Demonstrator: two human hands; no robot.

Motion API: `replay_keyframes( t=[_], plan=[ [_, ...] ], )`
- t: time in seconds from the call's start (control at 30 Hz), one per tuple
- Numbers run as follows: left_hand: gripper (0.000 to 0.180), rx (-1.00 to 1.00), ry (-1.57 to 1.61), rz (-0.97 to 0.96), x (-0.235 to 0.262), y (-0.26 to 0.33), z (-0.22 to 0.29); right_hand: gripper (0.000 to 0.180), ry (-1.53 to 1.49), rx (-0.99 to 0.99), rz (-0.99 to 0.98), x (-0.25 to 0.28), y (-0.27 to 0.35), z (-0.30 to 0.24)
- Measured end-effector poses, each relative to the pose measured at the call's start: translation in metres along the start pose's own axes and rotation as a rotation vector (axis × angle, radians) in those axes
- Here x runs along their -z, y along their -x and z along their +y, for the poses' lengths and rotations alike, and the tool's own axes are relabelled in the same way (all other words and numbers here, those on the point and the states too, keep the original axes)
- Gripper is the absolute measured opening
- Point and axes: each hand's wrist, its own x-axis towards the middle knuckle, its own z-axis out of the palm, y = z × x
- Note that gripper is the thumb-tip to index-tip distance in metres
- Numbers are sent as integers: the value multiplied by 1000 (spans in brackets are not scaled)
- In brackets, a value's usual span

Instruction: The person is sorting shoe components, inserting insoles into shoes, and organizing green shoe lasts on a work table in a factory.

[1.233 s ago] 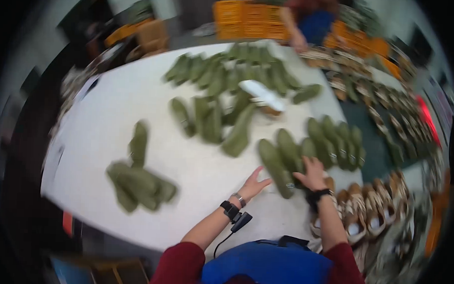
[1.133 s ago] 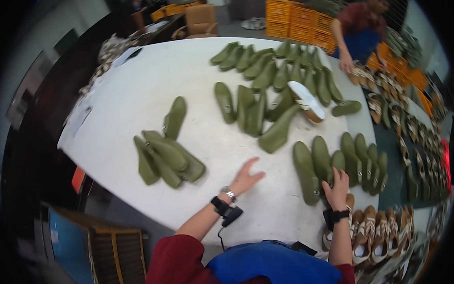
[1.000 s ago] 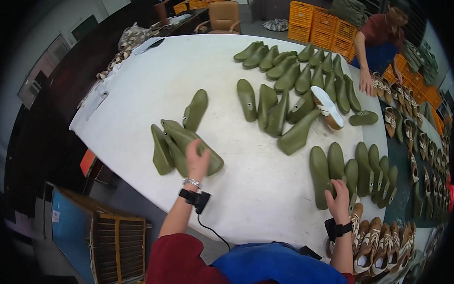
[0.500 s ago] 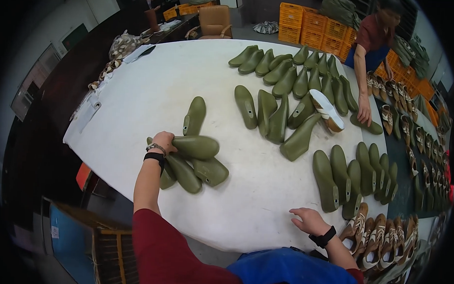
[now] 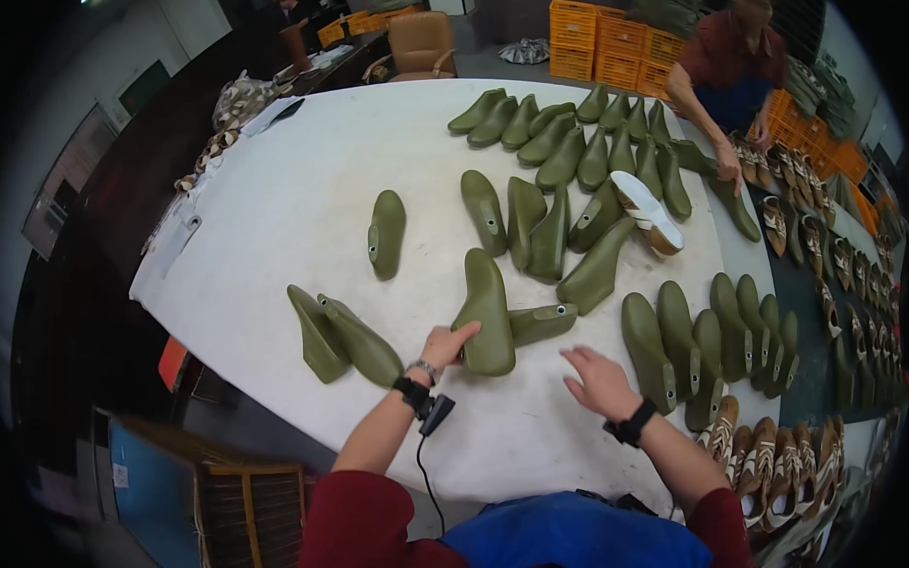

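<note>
My left hand (image 5: 446, 348) grips a green shoe last (image 5: 486, 310) above the middle of the white table, thumb across its near end. Another green last (image 5: 543, 324) pokes out behind it to the right; I cannot tell whether my hand holds that one too. To the right, my right hand (image 5: 603, 385) is open and holds nothing, its fingers pointing toward these lasts. Two more lasts lie left of my left hand, a slimmer one (image 5: 317, 331) and one beside it (image 5: 364, 343). Farther back lies a single last (image 5: 386, 236).
Rows of green lasts (image 5: 561, 160) cover the far right of the white table (image 5: 277, 198). A white-soled shoe (image 5: 649, 216) lies among them. Finished shoes (image 5: 764, 460) stand at the right. A co-worker's hand (image 5: 727, 161) touches a last there. Orange crates (image 5: 618, 49) are stacked behind.
My left hand has carried the last rightward from the left group, and a second last has shifted right with it. My right hand has moved slightly forward. The co-worker's last has turned.
</note>
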Motion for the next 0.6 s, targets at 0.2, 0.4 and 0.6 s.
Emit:
replay_keyframes(
  t=[0.2,0.4,0.6],
  plan=[
    [46,117,726,-63,-42,57,-60,51,407,28,-98,-29,-91,32],
    [39,62,221,163,15,60,-63,36,319,49,-409,-30,-63,28],
    [42,-292,-419,393,1,13,-57,49,29,-497,-320,-12,16,5]
  ],
)
